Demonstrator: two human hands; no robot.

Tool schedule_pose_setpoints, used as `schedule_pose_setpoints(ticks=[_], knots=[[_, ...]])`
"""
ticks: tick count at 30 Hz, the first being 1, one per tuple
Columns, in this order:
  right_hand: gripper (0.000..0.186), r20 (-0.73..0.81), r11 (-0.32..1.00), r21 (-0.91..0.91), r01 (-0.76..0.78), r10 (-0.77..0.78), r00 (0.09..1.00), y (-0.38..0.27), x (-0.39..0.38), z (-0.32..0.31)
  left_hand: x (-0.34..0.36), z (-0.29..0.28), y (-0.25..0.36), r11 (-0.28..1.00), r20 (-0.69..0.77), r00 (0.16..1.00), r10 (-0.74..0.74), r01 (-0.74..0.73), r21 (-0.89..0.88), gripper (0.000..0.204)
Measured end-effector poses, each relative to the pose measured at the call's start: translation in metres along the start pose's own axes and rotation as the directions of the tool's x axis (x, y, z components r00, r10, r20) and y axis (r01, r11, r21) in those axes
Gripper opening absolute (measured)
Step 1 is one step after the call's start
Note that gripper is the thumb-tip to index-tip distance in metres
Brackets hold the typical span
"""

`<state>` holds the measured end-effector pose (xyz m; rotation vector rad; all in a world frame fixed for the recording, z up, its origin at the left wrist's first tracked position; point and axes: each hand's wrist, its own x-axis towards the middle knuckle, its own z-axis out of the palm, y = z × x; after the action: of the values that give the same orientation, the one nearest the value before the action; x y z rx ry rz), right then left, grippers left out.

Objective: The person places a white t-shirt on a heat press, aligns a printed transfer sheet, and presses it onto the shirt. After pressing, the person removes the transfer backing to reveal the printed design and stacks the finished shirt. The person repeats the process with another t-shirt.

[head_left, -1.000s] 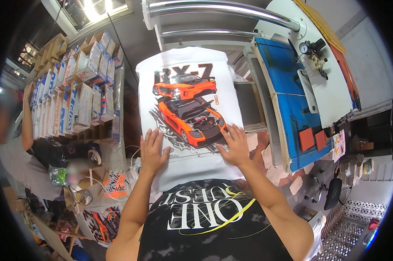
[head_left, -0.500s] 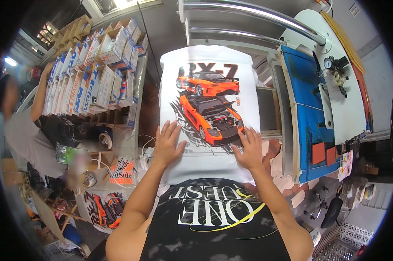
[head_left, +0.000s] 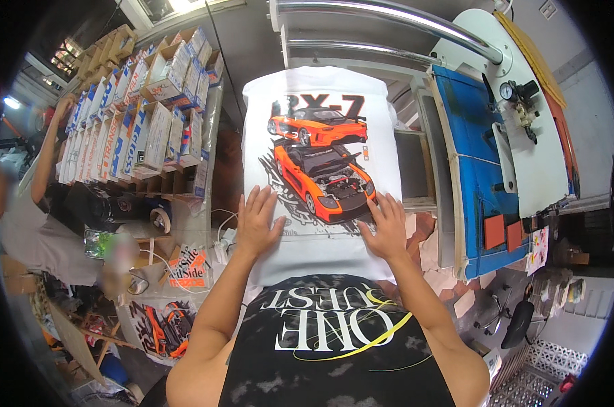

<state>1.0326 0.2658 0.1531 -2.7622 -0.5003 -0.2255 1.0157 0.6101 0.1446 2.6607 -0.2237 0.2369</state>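
A white T-shirt [head_left: 324, 249] lies spread out in front of me, with a print of two orange-and-black sports cars [head_left: 324, 178] and dark lettering above them. My left hand [head_left: 257, 220] rests palm down on its near left part, fingers spread beside the print's grey scribbled edge. On the near right part lies my right hand [head_left: 386, 226], also flat with fingers apart, its fingertips at the front corner of the lower car. Neither hand grips anything. Slight creases run across the cloth between my hands.
To the left, a rack of long cardboard boxes [head_left: 151, 142] stands beside a co-worker [head_left: 35, 224] whose arm reaches to it. Chrome rails [head_left: 395, 20] cross the far side. A blue-topped press bed [head_left: 473, 176] with a pressure gauge [head_left: 506, 90] stands right. Printed sheets [head_left: 163, 329] lie lower left.
The whole view has shifted slightly left. My hands stay flat in nearly the same places on the T-shirt. The co-worker at the left has leaned a little farther toward the picture's rim.
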Motion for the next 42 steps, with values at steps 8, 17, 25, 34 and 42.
schedule_pose_setpoints(ticks=[8,17,25,34,42], knots=[[0.053,-0.042,0.999,0.035,-0.005,0.007,0.999,0.004,0.006,0.004,0.005,0.011,-0.012,0.998,-0.006,1.000,-0.017,0.016,-0.064,0.058],[0.052,0.326,0.378,0.537,-0.754,0.732,0.599,0.096,0.008,0.019,-0.013,0.003,-0.102,-0.127,0.736,0.490,-0.468,0.786,-0.604,0.049],[0.029,0.579,-0.106,0.758,-0.644,0.565,0.588,0.118,-0.046,0.006,-0.079,-0.006,-0.110,-0.129,0.546,0.666,-0.508,0.568,-0.813,0.031],[0.027,0.435,0.047,0.819,-0.571,0.598,0.673,0.130,-0.072,-0.006,-0.097,-0.018,-0.129,0.187,0.429,0.716,-0.551,0.606,-0.773,0.034],[0.024,0.498,-0.111,0.824,-0.555,0.610,0.617,0.110,-0.068,-0.016,-0.100,-0.027,-0.121,0.004,0.461,0.745,-0.482,0.528,-0.849,0.028]])
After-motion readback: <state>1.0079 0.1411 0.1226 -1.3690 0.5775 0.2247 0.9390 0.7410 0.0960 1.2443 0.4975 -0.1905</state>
